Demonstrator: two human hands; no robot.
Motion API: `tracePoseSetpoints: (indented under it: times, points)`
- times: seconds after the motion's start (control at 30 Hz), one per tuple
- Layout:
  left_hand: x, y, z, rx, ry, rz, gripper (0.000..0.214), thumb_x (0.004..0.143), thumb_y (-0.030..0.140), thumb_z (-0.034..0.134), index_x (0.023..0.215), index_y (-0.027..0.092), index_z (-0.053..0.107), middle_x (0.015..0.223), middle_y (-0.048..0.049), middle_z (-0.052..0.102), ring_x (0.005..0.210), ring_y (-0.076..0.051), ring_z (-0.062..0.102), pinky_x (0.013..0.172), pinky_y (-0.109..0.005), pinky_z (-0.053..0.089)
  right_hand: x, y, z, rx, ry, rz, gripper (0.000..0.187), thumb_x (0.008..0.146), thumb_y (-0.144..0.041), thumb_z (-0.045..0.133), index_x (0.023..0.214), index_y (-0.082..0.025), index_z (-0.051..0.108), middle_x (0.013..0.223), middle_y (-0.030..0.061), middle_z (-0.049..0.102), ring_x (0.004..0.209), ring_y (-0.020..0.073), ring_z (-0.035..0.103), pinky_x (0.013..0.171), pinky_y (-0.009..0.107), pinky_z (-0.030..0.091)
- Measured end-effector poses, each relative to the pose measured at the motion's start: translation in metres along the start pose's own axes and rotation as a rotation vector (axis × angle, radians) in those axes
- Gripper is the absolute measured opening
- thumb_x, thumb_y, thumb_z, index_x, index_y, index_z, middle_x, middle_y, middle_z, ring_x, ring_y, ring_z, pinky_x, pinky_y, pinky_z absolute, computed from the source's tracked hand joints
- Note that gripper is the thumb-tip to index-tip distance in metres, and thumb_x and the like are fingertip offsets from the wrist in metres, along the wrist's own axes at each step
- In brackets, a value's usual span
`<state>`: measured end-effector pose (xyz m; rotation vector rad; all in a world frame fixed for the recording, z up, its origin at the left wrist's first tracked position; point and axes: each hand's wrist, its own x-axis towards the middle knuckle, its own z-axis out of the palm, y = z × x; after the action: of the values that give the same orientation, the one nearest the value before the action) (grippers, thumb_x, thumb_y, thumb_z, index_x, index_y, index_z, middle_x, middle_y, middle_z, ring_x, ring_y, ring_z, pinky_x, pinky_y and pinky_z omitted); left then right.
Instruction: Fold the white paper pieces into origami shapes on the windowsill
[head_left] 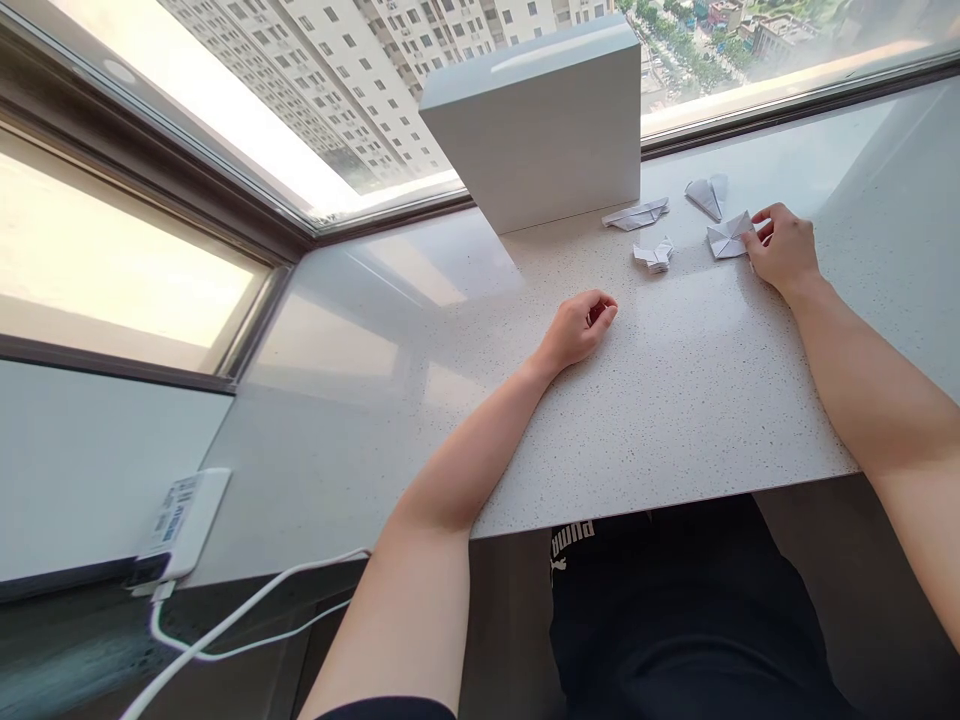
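My right hand [784, 245] pinches the edge of a square folded paper piece [727, 237] between thumb and fingers, at the right of the white speckled counter. Around it lie other white paper foldings: a fan-shaped one [706, 196] just behind, a long narrow one [636, 214] to the left, and a small chunky one [654, 256] nearer to me. My left hand [577, 328] rests on its side on the counter, fingers curled in loosely towards the thumb. Nothing shows in its curl. It is apart from all the paper pieces.
A large white box [555, 135] stands upright against the window behind the paper pieces. At the left, a white device [196, 525] with a label has a white cable [247, 605] running below the counter's edge. Window frames [300, 240] bound the counter's far side.
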<state>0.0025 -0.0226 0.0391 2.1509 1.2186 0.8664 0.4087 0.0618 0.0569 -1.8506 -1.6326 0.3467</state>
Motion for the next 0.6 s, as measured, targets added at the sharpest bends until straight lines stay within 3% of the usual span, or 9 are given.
tracePoseSetpoints:
  times: [0.17, 0.4, 0.5, 0.6]
  points:
    - [0.000, 0.000, 0.000, 0.004, 0.001, 0.003, 0.017, 0.119, 0.034, 0.069, 0.112, 0.023, 0.080, 0.101, -0.0078, 0.085, 0.090, -0.023, 0.073, 0.085, -0.039, 0.060, 0.002, -0.002, -0.002, 0.026, -0.017, 0.008, 0.017, 0.111, -0.020, 0.073, 0.107, -0.032, 0.062, 0.103, 0.0095, 0.077, 0.098, 0.0315, 0.064, 0.118, 0.049, 0.052]
    - [0.000, -0.001, -0.001, 0.020, 0.005, 0.003, 0.017, 0.119, 0.035, 0.070, 0.113, 0.024, 0.080, 0.101, -0.0075, 0.085, 0.089, -0.023, 0.073, 0.086, -0.039, 0.062, 0.009, 0.006, 0.004, -0.045, -0.036, -0.026, 0.010, 0.110, -0.023, 0.073, 0.107, -0.030, 0.067, 0.094, 0.0073, 0.071, 0.100, 0.0320, 0.064, 0.115, 0.050, 0.052]
    - [-0.001, -0.001, -0.001, 0.015, 0.004, 0.008, 0.017, 0.119, 0.036, 0.069, 0.113, 0.024, 0.080, 0.100, -0.0074, 0.085, 0.089, -0.023, 0.073, 0.086, -0.039, 0.062, 0.014, 0.014, 0.008, -0.058, -0.048, -0.047, 0.009, 0.113, -0.031, 0.075, 0.108, -0.029, 0.069, 0.095, 0.0103, 0.072, 0.108, 0.0349, 0.067, 0.118, 0.054, 0.051]
    - [-0.001, 0.000, -0.001, 0.008, 0.003, 0.013, 0.018, 0.120, 0.035, 0.069, 0.113, 0.024, 0.080, 0.101, -0.0076, 0.085, 0.089, -0.023, 0.073, 0.086, -0.039, 0.061, 0.017, 0.020, 0.012, -0.092, -0.038, -0.057, 0.020, 0.115, -0.046, 0.075, 0.111, -0.026, 0.073, 0.100, 0.0158, 0.077, 0.115, 0.0393, 0.070, 0.120, 0.059, 0.053]
